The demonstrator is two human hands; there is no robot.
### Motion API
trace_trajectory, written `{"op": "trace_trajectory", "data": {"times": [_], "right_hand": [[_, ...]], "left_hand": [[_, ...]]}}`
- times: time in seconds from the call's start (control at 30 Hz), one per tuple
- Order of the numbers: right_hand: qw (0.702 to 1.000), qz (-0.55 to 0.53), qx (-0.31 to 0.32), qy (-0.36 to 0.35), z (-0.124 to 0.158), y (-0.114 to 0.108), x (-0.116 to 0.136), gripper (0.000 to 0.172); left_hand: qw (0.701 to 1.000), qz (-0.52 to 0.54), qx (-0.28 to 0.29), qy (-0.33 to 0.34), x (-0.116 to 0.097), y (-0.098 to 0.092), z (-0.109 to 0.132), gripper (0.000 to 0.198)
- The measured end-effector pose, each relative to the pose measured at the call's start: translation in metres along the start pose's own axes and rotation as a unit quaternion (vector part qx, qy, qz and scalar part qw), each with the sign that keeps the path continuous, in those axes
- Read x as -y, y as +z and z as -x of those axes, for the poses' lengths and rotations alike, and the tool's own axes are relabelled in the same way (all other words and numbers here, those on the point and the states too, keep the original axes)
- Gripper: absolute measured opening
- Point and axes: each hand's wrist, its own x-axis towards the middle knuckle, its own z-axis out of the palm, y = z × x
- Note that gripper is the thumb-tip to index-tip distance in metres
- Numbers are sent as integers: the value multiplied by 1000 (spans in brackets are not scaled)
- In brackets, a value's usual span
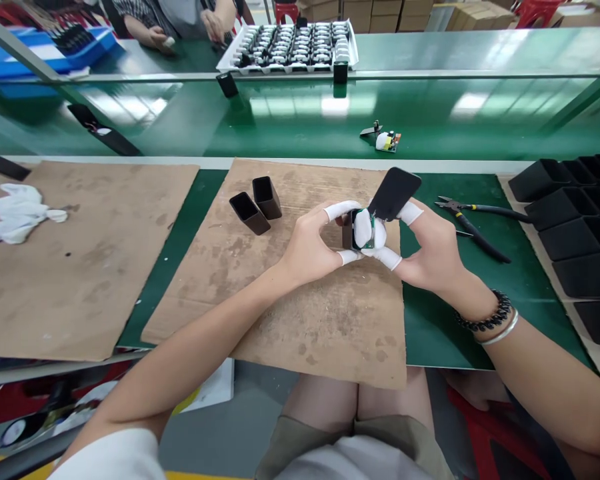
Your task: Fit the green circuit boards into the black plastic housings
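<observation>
My left hand (pixel 315 245), with white finger covers on thumb and forefinger, grips a small black rectangular case (pixel 348 231) from its left side. In my right hand (pixel 433 250), also with white covers on the fingertips, is a circuit board (pixel 371 230) bearing white-coated parts, with a black end plate (pixel 394 192) tilted up from it. The board sits at the mouth of the case; how far it reaches inside is hidden. Two more black cases (pixel 250 213) with open tops stand left of my hands on the cardboard sheet (pixel 310 327).
Cutting pliers (pixel 473 227) lie right of the cardboard, near stacked black cases (pixel 570 227). Another board (pixel 387 141) rests on the green belt (pixel 290 123) ahead. Beyond stands a white tray (pixel 290 47) of parts; a person's hands (pixel 213 27) are behind. A white glove (pixel 17 212) lies left.
</observation>
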Motion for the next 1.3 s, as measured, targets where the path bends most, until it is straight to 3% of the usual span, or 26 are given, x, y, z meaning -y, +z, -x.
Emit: {"op": "trace_trajectory", "data": {"times": [0.23,0.47,0.83,1.3], "right_hand": [[994,-63,55,76,-4,-1,-1,41],[983,-81,104,127,-11,-13,4,34],[991,-62,76,92,-7,-7,0,35],[993,-50,73,77,-7,-6,-5,40]], "left_hand": [[995,-7,45,-84,0,3,0,63],[992,18,75,-101,-2,4,0,65],[997,5,51,-55,3,7,2,60],[994,-7,53,-92,-2,8,3,62]]}}
